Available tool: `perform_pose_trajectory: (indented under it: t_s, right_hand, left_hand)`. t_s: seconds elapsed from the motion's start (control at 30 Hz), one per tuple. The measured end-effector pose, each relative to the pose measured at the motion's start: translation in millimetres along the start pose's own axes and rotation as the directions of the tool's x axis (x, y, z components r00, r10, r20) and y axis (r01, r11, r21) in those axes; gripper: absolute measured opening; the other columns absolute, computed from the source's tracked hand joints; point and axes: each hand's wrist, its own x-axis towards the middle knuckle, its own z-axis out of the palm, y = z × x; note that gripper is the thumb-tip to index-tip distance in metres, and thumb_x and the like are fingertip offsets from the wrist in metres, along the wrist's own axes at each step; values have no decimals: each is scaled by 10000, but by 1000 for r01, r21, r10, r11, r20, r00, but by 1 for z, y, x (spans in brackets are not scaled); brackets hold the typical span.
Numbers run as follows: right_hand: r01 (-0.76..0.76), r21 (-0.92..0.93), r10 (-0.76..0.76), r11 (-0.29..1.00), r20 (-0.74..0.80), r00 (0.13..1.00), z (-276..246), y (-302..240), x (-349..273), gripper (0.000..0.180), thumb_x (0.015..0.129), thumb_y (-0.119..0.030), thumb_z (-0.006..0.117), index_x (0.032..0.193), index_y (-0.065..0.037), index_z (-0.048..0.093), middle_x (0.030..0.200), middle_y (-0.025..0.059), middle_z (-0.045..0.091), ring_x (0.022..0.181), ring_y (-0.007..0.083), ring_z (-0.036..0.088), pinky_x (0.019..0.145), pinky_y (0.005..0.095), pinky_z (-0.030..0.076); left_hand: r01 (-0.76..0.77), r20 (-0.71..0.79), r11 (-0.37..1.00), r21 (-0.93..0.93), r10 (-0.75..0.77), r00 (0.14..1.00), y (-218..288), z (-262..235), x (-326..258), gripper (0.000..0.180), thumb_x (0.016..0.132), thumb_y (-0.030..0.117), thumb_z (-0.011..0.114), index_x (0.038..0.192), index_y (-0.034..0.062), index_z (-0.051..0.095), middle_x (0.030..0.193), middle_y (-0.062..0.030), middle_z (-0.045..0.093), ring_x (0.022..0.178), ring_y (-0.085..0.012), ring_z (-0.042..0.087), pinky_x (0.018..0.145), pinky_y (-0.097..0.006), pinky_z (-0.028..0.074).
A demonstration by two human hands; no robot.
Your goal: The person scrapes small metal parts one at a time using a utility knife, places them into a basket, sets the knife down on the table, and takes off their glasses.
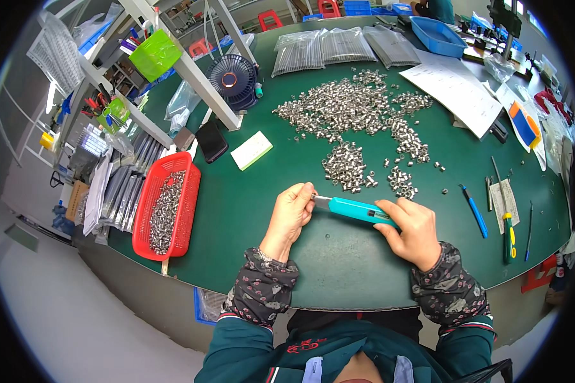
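Looking down from the head camera, I use the green bench (268, 210) as my landmark; it fills most of the view and everything else sits on it or at its edge. Across its far half spreads a wide scatter of small metal rings (351, 108), with a tighter heap (346, 167) nearer the middle. On the bench's left edge lies a red mesh basket (148, 210) holding more of the same metal parts. At the far left of the bench stands a small dark desk fan (232, 78), with a black phone (211, 141) and a white-and-green box (252, 150) just in front of it. Clear bags of parts (338, 46) lie along the far edge, a blue tray (437, 35) sits at the far right, and white paper sheets (457, 92) rest right of the scatter. Near the right edge lie a blue pen-like tool (474, 210) and a green-handled screwdriver (507, 226).

Over the near middle of the bench, both hands hold a teal utility knife (358, 209) just above the surface. My right hand (415, 231) has its fingers wrapped shut around the teal handle. My left hand (292, 214) has its fingers pinched together at the metal blade end (319, 202); I cannot tell whether something small sits between them.
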Motion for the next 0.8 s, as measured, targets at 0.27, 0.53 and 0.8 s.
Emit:
perform_pose_trajectory:
  t_s: [0.27,0.53,0.8]
  right_hand:
    - [43,-37,-50,998,-224,973,-1,7,3,309,649,-107,687,934,-55,581,653,84,481,566,256,510,499,341,397]
    - [39,-113,-44,993,-37,998,-2,6,1,305,640,-119,689,925,-78,589,670,84,516,585,263,536,515,362,419]
    - [-23,72,43,997,-295,955,-3,7,3,281,653,-103,690,914,-61,593,650,97,517,557,268,529,498,342,408]
  left_hand:
    - [136,18,968,-212,-136,991,3,-5,0,345,894,337,487,715,43,515,512,18,405,375,-35,306,314,-164,201]
    - [47,38,942,-333,-37,999,5,-9,3,267,921,263,436,815,32,517,645,-34,455,462,-50,345,330,-156,223]
    - [-179,2,737,652,235,972,0,-4,35,127,840,161,545,889,44,540,630,-10,518,521,-123,481,468,-252,384]
